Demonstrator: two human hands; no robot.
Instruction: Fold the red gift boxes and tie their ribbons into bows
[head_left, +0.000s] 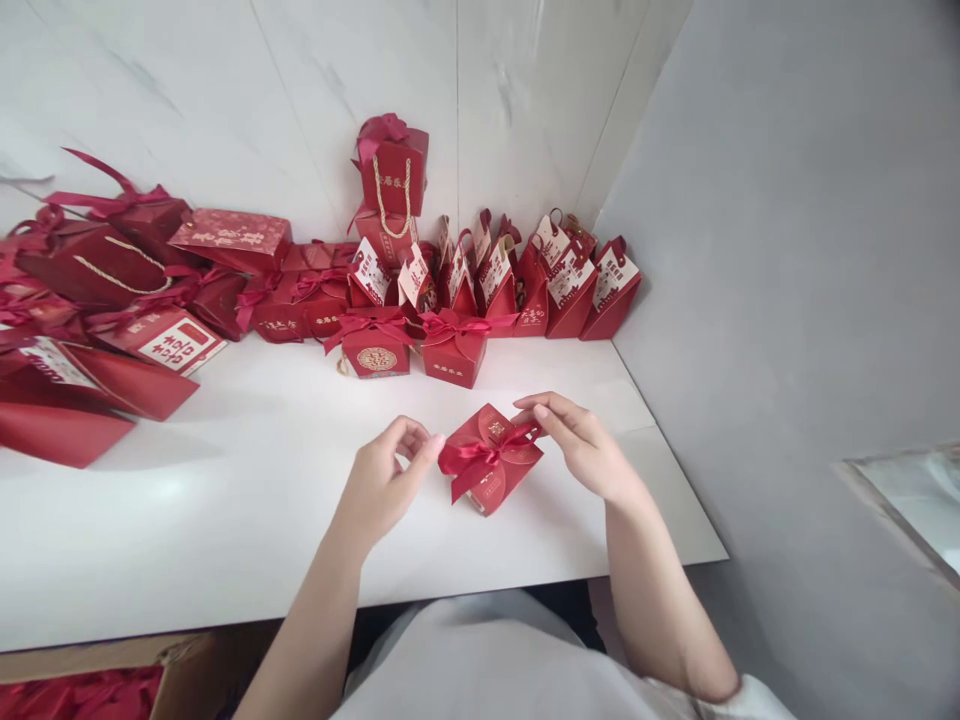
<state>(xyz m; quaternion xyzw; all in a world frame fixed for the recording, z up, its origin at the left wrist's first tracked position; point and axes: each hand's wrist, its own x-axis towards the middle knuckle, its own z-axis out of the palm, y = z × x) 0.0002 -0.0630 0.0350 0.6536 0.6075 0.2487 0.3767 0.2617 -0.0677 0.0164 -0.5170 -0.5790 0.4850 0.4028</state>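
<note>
A small red gift box (pixel 512 470) with gold print sits on the white table before me, turned at an angle. Across its top runs a dark red satin ribbon (pixel 480 455) tied in a bow. On the box's left, my left hand (pixel 390 475) has its thumb and curled fingers brought together at the edge of the bow's left loop. My right hand (pixel 577 440) is over the right end, thumb and fingers pinched at the ribbon's other loop. The exact contact of the fingertips is partly hidden.
Finished-looking ribboned boxes (pixel 454 350) stand behind, with a row of triangular red boxes (pixel 611 290) along the wall. More red boxes (pixel 127 250) are heaped at left. A cardboard carton (pixel 176 660) of red ribboned items is below the table's front edge. A grey wall (pixel 757 280) bounds the right.
</note>
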